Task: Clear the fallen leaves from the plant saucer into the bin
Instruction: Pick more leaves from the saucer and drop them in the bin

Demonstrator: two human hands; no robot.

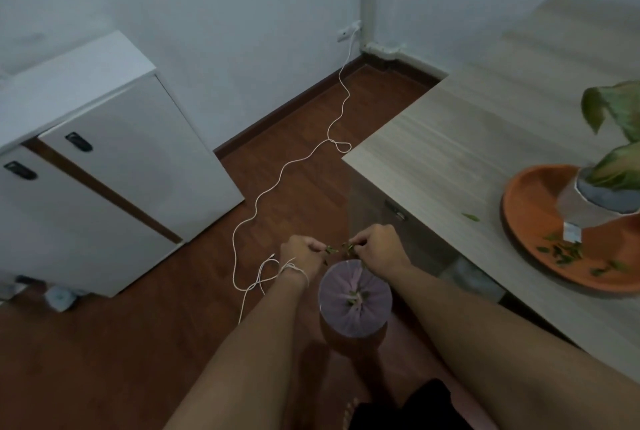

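Left hand (pixel 300 251) above the floor, grip pinched on small green leaves (pixel 331 249), count too blurred to tell. Right hand (pixel 375 246) just beside, grip pinched on more leaves. Directly below, lined bin (pixel 355 305) with a few leaves inside. Farther right on the table (pixel 450 139), orange saucer (pixel 530 201) holding scattered leaves, rim and potted plant (pixel 602 187) cut off by the frame edge.
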